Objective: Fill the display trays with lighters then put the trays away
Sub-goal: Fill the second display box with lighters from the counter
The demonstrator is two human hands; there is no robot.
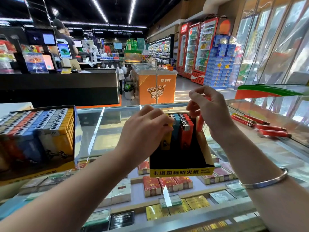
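A black and yellow display tray stands on the glass counter, partly filled at its far end with upright yellow, teal and red lighters. My left hand grips the top of a yellow lighter at the tray's left side. My right hand hovers over the tray's right side and holds red lighters, one hanging down along the tray wall. A full tray of lighters in several colours stands at the left.
Several loose red lighters lie on the glass counter to the right. Cigarette packs fill the case below the glass. Beyond are a checkout desk with a person, an orange freezer and drink fridges.
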